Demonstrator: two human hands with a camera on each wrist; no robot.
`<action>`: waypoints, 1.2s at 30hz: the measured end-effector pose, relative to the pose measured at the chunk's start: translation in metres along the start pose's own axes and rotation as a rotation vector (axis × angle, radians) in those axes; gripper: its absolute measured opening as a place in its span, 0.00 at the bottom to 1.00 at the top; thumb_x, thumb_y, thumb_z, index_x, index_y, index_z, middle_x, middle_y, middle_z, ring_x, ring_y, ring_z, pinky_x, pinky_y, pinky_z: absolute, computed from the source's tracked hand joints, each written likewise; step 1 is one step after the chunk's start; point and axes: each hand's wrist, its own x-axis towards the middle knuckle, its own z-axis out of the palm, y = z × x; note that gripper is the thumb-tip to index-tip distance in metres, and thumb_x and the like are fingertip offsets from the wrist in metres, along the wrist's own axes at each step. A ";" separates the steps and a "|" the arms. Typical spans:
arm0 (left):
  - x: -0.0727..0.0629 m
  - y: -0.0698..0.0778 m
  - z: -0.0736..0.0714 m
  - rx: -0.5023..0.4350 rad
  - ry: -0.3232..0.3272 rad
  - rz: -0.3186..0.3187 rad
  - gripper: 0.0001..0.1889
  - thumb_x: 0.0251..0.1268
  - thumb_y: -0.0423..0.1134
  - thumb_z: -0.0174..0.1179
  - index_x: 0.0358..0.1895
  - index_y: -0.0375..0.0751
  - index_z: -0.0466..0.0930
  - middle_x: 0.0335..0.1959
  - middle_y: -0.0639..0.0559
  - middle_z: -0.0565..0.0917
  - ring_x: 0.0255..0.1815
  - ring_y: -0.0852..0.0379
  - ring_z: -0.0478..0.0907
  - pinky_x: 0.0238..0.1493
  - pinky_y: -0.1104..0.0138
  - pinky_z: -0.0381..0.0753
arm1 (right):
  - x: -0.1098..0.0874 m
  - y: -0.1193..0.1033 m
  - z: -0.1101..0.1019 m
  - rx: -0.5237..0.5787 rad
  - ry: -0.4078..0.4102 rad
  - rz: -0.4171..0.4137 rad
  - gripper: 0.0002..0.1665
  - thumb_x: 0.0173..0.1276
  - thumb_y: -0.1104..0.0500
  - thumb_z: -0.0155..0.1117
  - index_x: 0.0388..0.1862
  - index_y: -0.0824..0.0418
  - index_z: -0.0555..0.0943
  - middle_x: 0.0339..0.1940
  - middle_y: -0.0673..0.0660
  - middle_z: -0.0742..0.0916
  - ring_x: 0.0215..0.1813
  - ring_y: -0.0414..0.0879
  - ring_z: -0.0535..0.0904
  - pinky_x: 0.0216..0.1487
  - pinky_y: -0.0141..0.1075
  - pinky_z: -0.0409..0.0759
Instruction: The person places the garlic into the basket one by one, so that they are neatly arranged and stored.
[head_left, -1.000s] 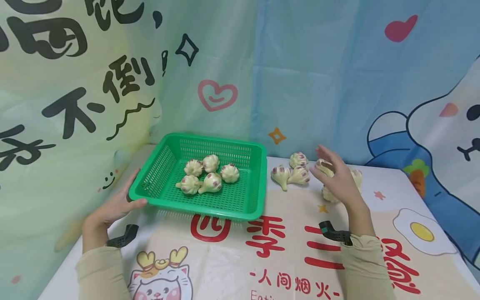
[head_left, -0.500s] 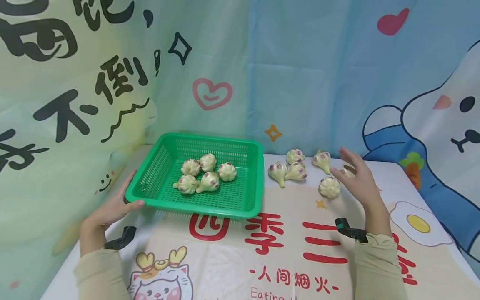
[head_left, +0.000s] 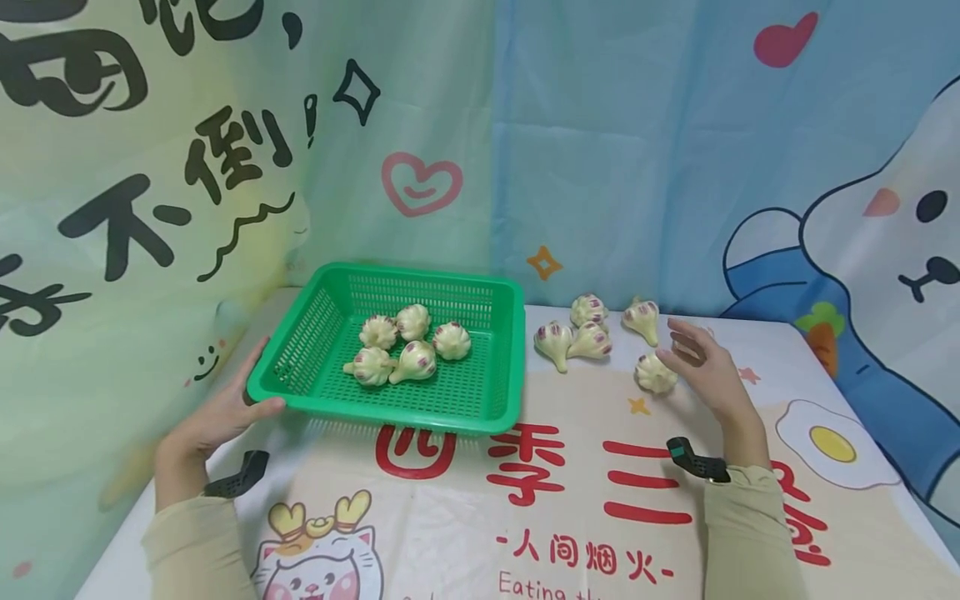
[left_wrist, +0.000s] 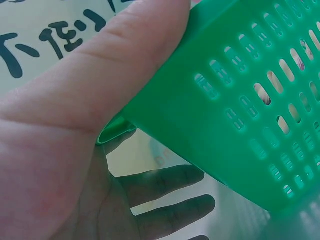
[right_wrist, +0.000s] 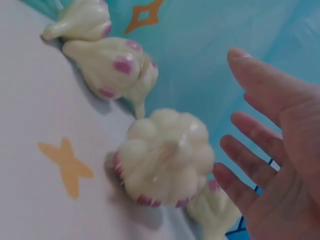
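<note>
My left hand (head_left: 213, 421) holds the near left corner of a green plastic basket (head_left: 390, 416), its thumb over the rim. In the left wrist view, the fingers (left_wrist: 172, 217) reach out under the corner beside the basket's wall (left_wrist: 185, 120). Several purple-marked garlic bulbs (head_left: 415, 361) lie in the basket. At the right, my right hand (head_left: 708, 371) hovers with parted, bent fingers beside a garlic bulb (head_left: 655, 374). In the right wrist view, a gap shows between the thumb and this bulb (right_wrist: 167, 155), and nothing is held.
Behind that bulb lies another garlic bulb (head_left: 641, 320), and to its left a group of 3 garlic bulbs (head_left: 590, 340). A printed cloth (head_left: 442, 517) covers the table. Printed curtains (head_left: 585, 150) stand close behind the basket and along the left side.
My right hand moved right from above the garlic bulbs, uncovering them, then lowered slightly toward the near bulb. The left hand stays on the basket's corner. The head view shifted slightly.
</note>
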 end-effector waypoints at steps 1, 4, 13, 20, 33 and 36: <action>0.000 0.000 0.000 0.000 0.001 -0.002 0.51 0.66 0.45 0.58 0.73 0.70 0.22 0.73 0.32 0.43 0.68 0.35 0.47 0.62 0.34 0.48 | 0.000 0.003 0.000 0.005 -0.006 0.009 0.44 0.67 0.42 0.58 0.77 0.47 0.52 0.77 0.61 0.58 0.75 0.62 0.54 0.67 0.61 0.58; 0.000 -0.001 0.000 0.002 0.002 0.002 0.51 0.66 0.45 0.58 0.73 0.70 0.22 0.73 0.32 0.42 0.68 0.35 0.47 0.62 0.34 0.48 | 0.001 0.011 0.001 0.017 -0.024 0.029 0.45 0.67 0.41 0.58 0.77 0.47 0.52 0.77 0.60 0.58 0.75 0.61 0.53 0.68 0.61 0.56; 0.000 0.001 0.000 0.008 -0.001 -0.001 0.50 0.67 0.46 0.57 0.73 0.70 0.21 0.73 0.31 0.43 0.68 0.34 0.47 0.62 0.33 0.48 | 0.001 0.031 0.006 0.096 -0.063 0.073 0.46 0.65 0.39 0.59 0.77 0.46 0.53 0.77 0.59 0.57 0.76 0.60 0.50 0.69 0.64 0.49; -0.001 0.000 0.000 0.003 -0.001 0.005 0.50 0.67 0.44 0.57 0.73 0.69 0.21 0.73 0.30 0.43 0.68 0.34 0.48 0.62 0.34 0.49 | 0.002 0.035 0.009 0.118 -0.101 0.111 0.50 0.64 0.41 0.62 0.78 0.46 0.48 0.78 0.60 0.53 0.76 0.64 0.45 0.70 0.63 0.47; -0.001 0.001 0.000 0.008 -0.011 0.011 0.50 0.68 0.44 0.56 0.73 0.68 0.20 0.72 0.30 0.44 0.67 0.35 0.50 0.61 0.35 0.52 | 0.001 0.037 0.012 0.095 -0.096 0.082 0.53 0.63 0.44 0.65 0.78 0.51 0.47 0.77 0.63 0.55 0.75 0.64 0.49 0.71 0.60 0.50; 0.000 0.001 0.001 0.005 -0.013 0.012 0.50 0.68 0.44 0.56 0.73 0.68 0.20 0.72 0.30 0.45 0.67 0.36 0.50 0.61 0.36 0.53 | 0.001 0.037 0.012 0.077 -0.096 0.085 0.52 0.62 0.43 0.65 0.78 0.52 0.48 0.78 0.62 0.53 0.75 0.64 0.49 0.70 0.60 0.51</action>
